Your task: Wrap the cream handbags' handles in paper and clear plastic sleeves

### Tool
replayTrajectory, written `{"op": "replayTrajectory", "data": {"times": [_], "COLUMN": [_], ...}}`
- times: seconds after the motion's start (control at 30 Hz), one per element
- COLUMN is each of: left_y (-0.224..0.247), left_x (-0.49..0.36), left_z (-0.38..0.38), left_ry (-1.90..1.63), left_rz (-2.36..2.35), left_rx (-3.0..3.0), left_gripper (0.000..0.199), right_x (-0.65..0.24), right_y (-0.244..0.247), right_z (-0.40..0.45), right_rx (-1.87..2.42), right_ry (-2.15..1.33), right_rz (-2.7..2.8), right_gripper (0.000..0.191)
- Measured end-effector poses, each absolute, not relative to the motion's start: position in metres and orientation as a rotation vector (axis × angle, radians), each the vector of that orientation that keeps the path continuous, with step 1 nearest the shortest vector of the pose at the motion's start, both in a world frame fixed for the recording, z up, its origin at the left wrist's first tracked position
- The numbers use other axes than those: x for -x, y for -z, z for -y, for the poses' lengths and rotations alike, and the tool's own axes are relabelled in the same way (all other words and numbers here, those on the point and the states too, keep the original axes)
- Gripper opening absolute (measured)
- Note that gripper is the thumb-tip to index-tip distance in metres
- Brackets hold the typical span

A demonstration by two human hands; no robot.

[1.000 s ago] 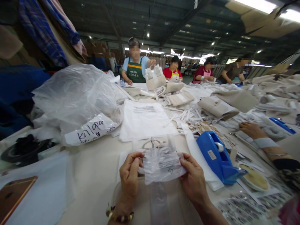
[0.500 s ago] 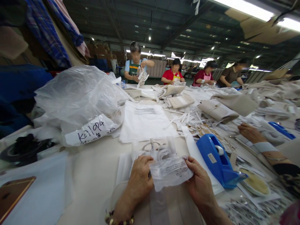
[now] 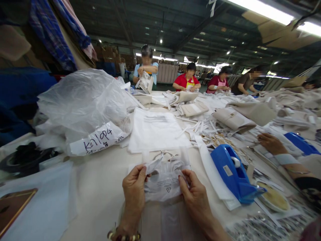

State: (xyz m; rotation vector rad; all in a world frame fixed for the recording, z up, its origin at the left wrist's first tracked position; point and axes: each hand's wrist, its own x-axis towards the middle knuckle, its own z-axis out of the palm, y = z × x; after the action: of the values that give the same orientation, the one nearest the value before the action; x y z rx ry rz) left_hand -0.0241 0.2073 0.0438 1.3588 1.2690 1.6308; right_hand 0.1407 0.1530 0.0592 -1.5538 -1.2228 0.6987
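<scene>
My left hand (image 3: 135, 185) is closed, thumb pressed to fingers, on the left edge of a small translucent plastic bag (image 3: 164, 185) with printed text and a triangle mark. The right edge of that bag is pinched in my right hand (image 3: 193, 189). Under and behind the bag lies a beige fabric item (image 3: 152, 221) with white wrapped straps at its top. Just beyond it rests a stack of clear flat bags (image 3: 157, 132).
A blue tape dispenser (image 3: 234, 174) stands at the right, near a small dish (image 3: 273, 197). A big plastic sack (image 3: 85, 103) and a phone (image 3: 16, 209) are at the left. Another person's hand (image 3: 272, 144) is at right; several people work across the table.
My left hand has moved left and up, my right hand slightly left. The small bag has shifted left and now lies straighter between them. The person across has raised a bundled item.
</scene>
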Motion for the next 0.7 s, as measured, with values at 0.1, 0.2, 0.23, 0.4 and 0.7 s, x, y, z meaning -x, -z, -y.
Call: {"op": "replayTrajectory", "data": {"times": [0.1, 0.2, 0.23, 0.4, 0.7], "left_y": [-0.050, -0.054, -0.054, -0.054, -0.063], "left_x": [0.022, 0.017, 0.015, 0.005, 0.014], "left_z": [-0.200, -0.195, -0.195, -0.192, -0.192], "left_ry": [-1.666, -1.574, -1.501, -1.179, -1.297], "left_rz": [-1.137, -0.955, -0.926, -0.913, -1.020], "left_rx": [-1.613, -2.123, -2.278, -2.581, -2.238], "left_gripper": [0.010, 0.014, 0.016, 0.017, 0.027], "right_x": [-0.138, -0.139, -0.140, -0.144, -0.125], "right_y": [-0.057, -0.054, -0.054, -0.065, -0.035], "right_z": [-0.158, -0.160, -0.160, -0.153, -0.144], "right_rx": [1.642, 1.674, 1.682, 1.574, 1.285], "right_ry": [-0.470, -0.306, -0.256, 0.286, 0.375], "right_rz": [1.300, 1.353, 1.394, 1.636, 2.084], "right_gripper": [0.022, 0.021, 0.020, 0.024, 0.042]}}
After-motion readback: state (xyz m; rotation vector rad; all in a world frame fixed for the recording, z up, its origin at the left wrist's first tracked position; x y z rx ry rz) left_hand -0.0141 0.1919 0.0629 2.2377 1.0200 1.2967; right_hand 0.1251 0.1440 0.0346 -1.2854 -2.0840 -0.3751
